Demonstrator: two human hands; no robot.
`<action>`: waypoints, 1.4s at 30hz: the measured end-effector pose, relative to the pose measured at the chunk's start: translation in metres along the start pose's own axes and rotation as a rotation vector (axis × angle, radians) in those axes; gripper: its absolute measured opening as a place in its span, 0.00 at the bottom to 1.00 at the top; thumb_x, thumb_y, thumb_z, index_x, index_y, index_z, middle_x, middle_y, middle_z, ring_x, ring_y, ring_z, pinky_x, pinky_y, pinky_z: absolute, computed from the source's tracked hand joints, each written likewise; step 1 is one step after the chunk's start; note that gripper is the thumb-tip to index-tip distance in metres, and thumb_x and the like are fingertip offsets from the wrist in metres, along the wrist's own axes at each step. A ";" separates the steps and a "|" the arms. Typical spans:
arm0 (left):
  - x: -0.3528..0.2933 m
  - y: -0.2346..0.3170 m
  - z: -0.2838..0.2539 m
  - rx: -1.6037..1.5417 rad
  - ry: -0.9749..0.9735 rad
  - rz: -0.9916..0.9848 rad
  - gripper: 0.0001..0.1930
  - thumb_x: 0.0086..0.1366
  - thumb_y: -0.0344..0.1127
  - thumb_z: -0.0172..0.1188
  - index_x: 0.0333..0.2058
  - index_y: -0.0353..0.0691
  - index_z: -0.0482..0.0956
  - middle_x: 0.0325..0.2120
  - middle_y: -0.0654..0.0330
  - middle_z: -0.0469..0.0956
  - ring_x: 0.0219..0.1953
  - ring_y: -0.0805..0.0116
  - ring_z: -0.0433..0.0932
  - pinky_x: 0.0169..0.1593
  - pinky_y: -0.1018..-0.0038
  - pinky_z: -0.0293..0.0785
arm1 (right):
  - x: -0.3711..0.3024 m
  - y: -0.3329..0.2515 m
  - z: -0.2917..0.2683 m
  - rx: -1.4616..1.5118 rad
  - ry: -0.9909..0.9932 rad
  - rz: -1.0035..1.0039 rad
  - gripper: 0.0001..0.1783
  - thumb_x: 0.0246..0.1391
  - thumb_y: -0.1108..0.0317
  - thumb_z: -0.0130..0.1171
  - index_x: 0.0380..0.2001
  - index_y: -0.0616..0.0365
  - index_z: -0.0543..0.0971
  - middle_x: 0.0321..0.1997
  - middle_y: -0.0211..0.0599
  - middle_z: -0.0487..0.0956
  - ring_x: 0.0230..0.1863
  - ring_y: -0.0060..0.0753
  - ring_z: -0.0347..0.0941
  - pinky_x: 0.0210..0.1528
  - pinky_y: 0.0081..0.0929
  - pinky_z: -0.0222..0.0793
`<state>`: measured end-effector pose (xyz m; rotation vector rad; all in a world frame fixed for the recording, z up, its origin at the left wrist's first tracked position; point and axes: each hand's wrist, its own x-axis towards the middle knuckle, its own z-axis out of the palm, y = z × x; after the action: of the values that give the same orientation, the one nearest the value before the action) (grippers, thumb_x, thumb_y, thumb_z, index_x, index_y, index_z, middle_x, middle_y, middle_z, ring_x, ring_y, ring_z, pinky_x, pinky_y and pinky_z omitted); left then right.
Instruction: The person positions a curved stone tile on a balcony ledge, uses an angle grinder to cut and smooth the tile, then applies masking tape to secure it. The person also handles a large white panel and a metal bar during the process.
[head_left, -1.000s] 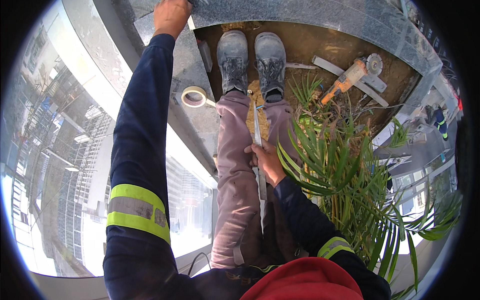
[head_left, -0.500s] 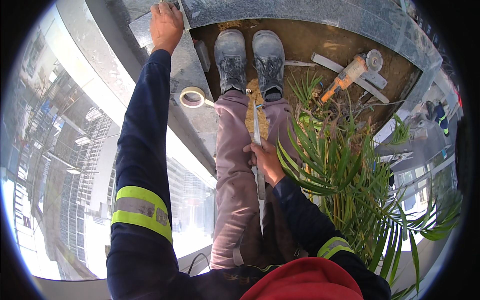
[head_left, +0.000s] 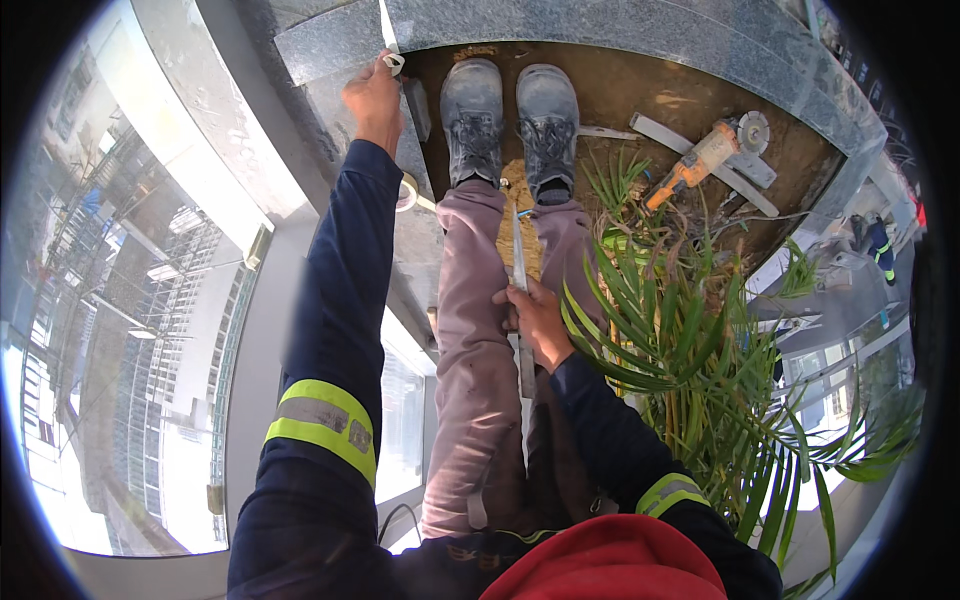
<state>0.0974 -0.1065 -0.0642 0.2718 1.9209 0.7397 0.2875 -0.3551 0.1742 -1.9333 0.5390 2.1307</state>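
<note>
My left hand [head_left: 372, 98] reaches out over the grey granite ledge [head_left: 320, 45] and pinches the end of a white strip of tape [head_left: 390, 40] that runs along a joint in the stone. My right hand [head_left: 535, 318] grips a long narrow metal blade [head_left: 520, 290] held upright between my legs, its tip pointing toward my grey shoes [head_left: 510, 110]. A roll of tape [head_left: 407, 192] lies on the ledge just right of my left forearm. Both sleeves are dark blue with reflective yellow bands.
I stand in a soil-filled planter [head_left: 650, 100] edged in granite. An orange angle grinder [head_left: 700, 160] and flat metal bars lie on the soil at the right. A green palm-like plant [head_left: 690, 350] spreads close to my right arm. Left, a sheer drop to buildings below.
My left hand has moved right and nearer along the ledge, from its far corner to the tape strip by my shoes. The right hand and blade stay put.
</note>
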 end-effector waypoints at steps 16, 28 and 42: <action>0.020 0.032 0.025 -0.017 -0.047 0.329 0.11 0.61 0.31 0.59 0.29 0.25 0.80 0.22 0.57 0.78 0.24 0.72 0.74 0.28 0.70 0.71 | -0.002 -0.003 -0.001 -0.024 0.037 0.010 0.12 0.69 0.66 0.53 0.42 0.61 0.81 0.26 0.26 0.77 0.22 0.17 0.66 0.28 0.23 0.68; -0.081 0.151 -0.002 0.537 -0.385 0.841 0.11 0.65 0.30 0.67 0.40 0.30 0.77 0.31 0.55 0.86 0.33 0.72 0.85 0.39 0.78 0.79 | -0.002 -0.019 -0.001 -0.140 0.160 -0.291 0.13 0.70 0.64 0.53 0.49 0.58 0.81 0.33 0.29 0.82 0.23 0.15 0.65 0.27 0.22 0.65; -0.247 0.092 -0.013 0.555 -1.102 0.998 0.17 0.55 0.26 0.67 0.45 0.36 0.81 0.48 0.50 0.79 0.49 0.49 0.80 0.53 0.58 0.78 | -0.071 -0.146 0.009 0.204 -0.003 -0.445 0.13 0.69 0.61 0.57 0.45 0.60 0.81 0.19 0.21 0.70 0.15 0.08 0.61 0.16 0.17 0.56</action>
<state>0.1870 -0.1610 0.1782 1.6673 0.7777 0.4392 0.3452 -0.2125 0.2273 -1.7413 0.2764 1.7288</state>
